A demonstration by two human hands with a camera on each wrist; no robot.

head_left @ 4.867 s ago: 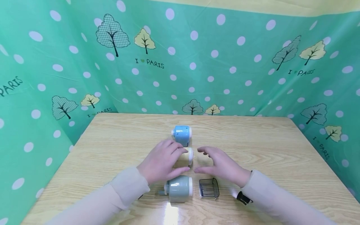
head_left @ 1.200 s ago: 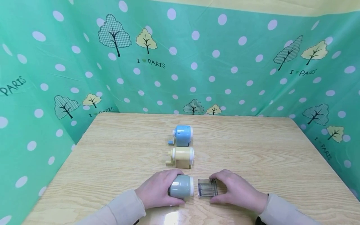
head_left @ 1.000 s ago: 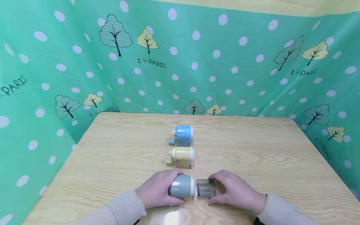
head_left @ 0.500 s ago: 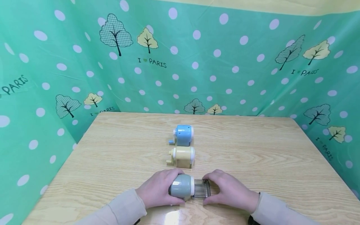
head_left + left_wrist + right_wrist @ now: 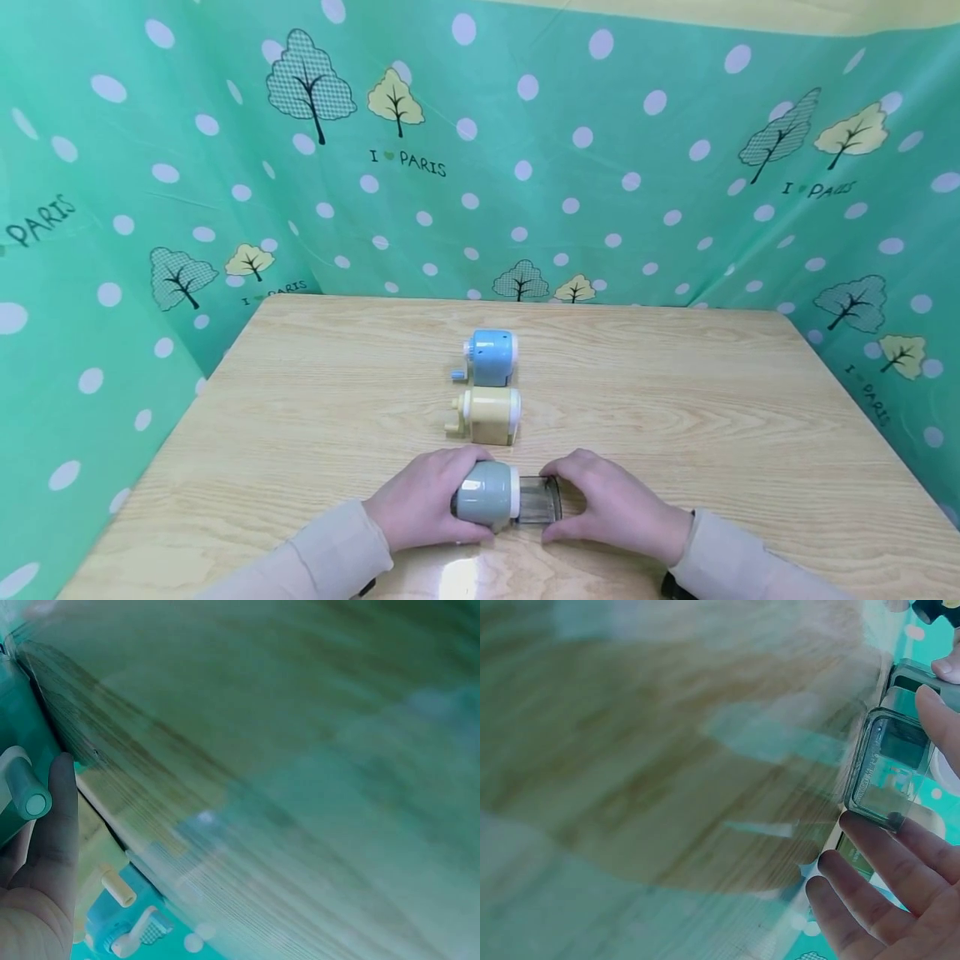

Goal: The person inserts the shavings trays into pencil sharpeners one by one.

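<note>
My left hand (image 5: 423, 502) grips a grey-green crank pencil sharpener (image 5: 483, 495) lying near the front of the table, thumb in front and fingers behind. Its crank handle (image 5: 31, 796) shows beside the fingers in the left wrist view. Between thumb and fingers, my right hand (image 5: 611, 506) holds a clear smoky shavings drawer (image 5: 537, 501) by its outer end. The drawer's inner end meets the sharpener's white-rimmed face, while most of its length stays outside. In the right wrist view the drawer's front (image 5: 889, 769) sits between thumb and fingertips.
Behind the grey-green sharpener stand a yellow pencil sharpener (image 5: 491, 417) and a blue one (image 5: 492, 358), in line, cranks to the left. The wooden table (image 5: 675, 383) ends at a green dotted curtain (image 5: 570, 167) at the back and sides.
Both hands came from around the yellow sharpener to the grey-green one and its drawer. The right hand then slid the drawer left against the sharpener; the last half second shows little motion.
</note>
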